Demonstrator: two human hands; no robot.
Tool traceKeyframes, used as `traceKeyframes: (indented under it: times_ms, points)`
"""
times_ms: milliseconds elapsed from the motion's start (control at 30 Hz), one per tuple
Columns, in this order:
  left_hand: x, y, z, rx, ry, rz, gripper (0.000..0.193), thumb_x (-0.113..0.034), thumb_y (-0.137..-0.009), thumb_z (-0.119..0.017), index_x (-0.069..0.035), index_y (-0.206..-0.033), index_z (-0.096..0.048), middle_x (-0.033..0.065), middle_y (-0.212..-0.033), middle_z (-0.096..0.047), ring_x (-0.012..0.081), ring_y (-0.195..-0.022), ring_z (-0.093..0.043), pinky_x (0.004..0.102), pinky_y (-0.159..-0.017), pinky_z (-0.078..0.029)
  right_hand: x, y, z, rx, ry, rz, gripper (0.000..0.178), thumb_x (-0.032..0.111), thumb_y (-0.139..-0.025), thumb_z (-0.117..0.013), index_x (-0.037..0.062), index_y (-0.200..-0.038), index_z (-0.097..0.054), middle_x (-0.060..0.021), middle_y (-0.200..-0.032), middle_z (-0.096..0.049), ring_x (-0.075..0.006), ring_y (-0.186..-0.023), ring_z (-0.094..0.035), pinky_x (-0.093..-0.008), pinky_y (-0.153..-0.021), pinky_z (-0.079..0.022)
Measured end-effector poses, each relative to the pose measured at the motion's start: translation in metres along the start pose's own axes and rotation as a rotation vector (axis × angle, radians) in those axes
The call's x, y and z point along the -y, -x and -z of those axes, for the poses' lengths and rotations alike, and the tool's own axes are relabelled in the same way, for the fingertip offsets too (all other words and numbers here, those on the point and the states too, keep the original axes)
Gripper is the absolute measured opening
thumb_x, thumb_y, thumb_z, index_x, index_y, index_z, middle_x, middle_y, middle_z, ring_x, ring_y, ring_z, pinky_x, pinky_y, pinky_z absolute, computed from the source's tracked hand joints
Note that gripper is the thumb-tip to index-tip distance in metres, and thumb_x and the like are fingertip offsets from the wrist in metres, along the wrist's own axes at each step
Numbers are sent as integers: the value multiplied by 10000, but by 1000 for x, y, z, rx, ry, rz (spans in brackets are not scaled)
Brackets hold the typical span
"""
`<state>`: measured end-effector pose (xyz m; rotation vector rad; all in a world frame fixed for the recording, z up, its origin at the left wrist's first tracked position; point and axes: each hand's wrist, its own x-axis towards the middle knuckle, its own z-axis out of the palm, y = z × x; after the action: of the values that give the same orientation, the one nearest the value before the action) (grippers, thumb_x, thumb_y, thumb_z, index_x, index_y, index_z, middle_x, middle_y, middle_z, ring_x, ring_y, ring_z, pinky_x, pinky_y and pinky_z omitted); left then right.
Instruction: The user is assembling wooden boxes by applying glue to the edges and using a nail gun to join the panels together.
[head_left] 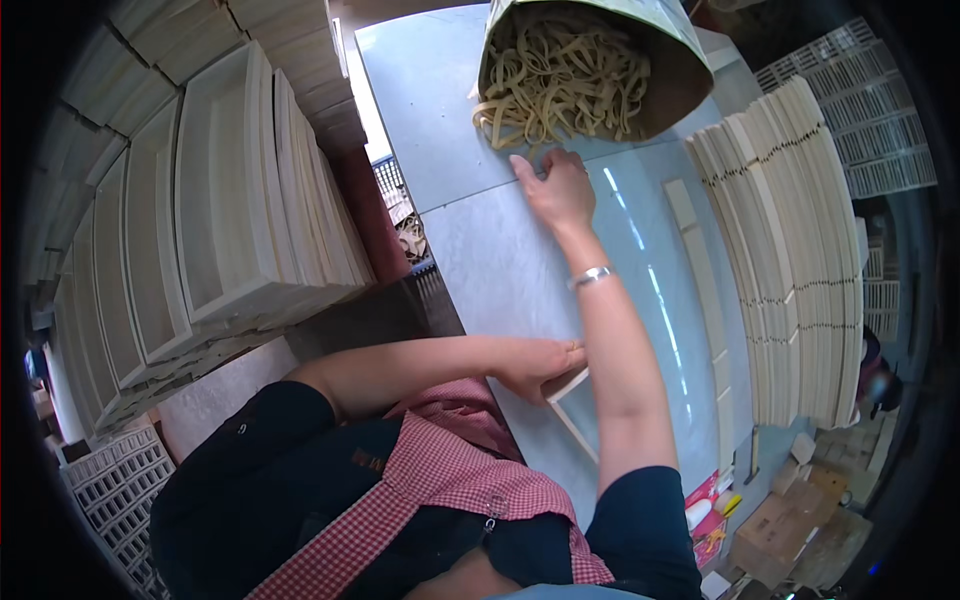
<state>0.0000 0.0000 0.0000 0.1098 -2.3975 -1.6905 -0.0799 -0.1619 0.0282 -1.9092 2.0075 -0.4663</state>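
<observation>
Gripping a small wooden frame point(570, 400) at the table point(480, 260) edge, left hand point(540, 365) closed on its corner. Right hand point(558, 188) reaches flat, fingers extended, empty, toward rubber bands point(560, 80) spilling from a tipped container point(660, 60). Risk: unsteadied frame slipping off the edge.

The right hand point(560, 190) reaches flat across the grey table point(480, 250) to the rubber bands point(560, 80) spilling from a tipped bag point(680, 60). The left hand point(540, 365) grips a light wooden frame point(572, 400) at the table's near edge. Stacked wooden slats point(790, 250) lie at the right.
</observation>
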Motion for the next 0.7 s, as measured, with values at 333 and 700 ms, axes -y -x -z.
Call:
traceKeyframes:
  times_ms: [333, 700]
  points:
    - [9, 15, 0, -105, 30, -5, 1054, -64, -631, -815, 63, -1516, -257, 267, -1432, -439, 424, -1144, -550, 404, -1025, -481, -64, 52, 30, -53, -162, -118, 211, 195, -776, -671, -8, -829, -656, -129, -761, -645, -296, -674, -580, -377, -671, -507]
    - [-7, 14, 12, -23, -123, 132, 1174, -55, -677, -831, -28, -1604, -112, 247, -1223, -614, 320, -906, -665, 351, -787, -579, -119, 227, 107, -459, -296, -341, 178, 81, -849, -691, 44, -751, -548, 13, -647, -542, -92, -587, -464, -230, -552, -400]
